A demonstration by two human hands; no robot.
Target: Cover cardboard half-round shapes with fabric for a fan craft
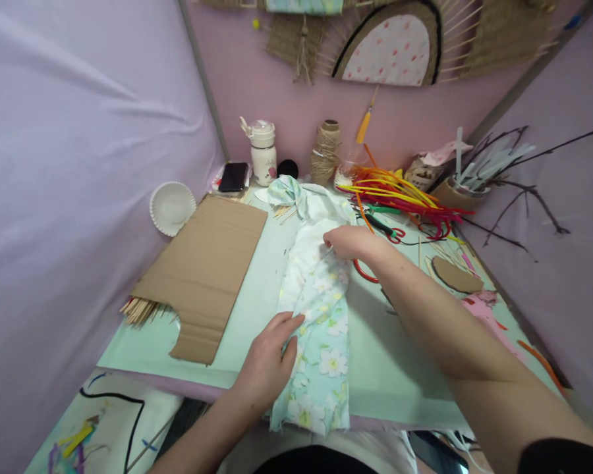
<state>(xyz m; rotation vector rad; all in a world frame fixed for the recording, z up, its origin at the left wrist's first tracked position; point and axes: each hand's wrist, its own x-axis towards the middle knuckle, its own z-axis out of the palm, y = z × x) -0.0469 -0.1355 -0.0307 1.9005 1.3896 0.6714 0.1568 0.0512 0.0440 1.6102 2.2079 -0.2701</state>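
A long strip of pale blue floral fabric (321, 309) lies down the middle of the mint-green table (257, 289), its near end hanging over the front edge. My left hand (269, 359) rests on the fabric's left edge near the front, thumb and fingers pinching a fold. My right hand (348, 242) reaches farther back and pinches the fabric's upper part, fingers closed on the cloth. A bunched end of the fabric (289, 191) lies at the back.
A brown cardboard sheet (207, 270) lies at the left over wooden sticks (141, 309). A white paper plate (171, 207), phone (233, 176), white bottle (263, 151), twine spool (325, 153), coloured pipe cleaners (400, 194), scissors (383, 227) and cardboard cut-outs (457, 275) stand around.
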